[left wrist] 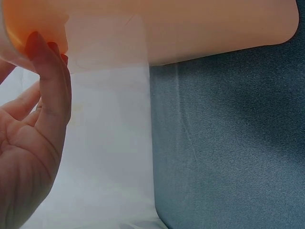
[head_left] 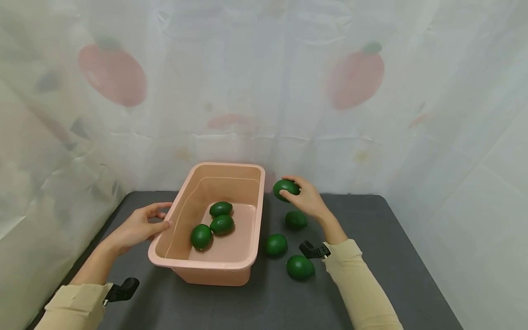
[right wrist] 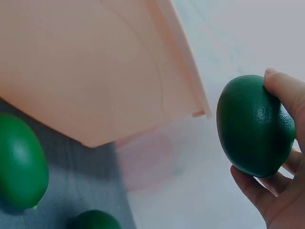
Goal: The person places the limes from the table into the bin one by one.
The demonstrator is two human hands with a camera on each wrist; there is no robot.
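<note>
Smooth, glossy dark-green egg-shaped fruit (head_left: 286,189) in fingers (right wrist: 284,93).

Green fruit (head_left: 286,189); pink tub (head_left: 252,256)

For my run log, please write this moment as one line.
left hand: touches tub rim | right hand: holds green fruit | tub: three fruits

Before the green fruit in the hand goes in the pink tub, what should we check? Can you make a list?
1. Right hand grips the green fruit firmly: ok.
2. Left hand touches the pink tub to steady it: ok.
3. Room left in the tub beside the three fruits inside: ok.
4. Fruit is above the tub opening: not ok, it is off to the right of the rim.
5. Fruits on the table out of the way: ok.
6. Whether the fruit is squashy: cannot tell.
</note>
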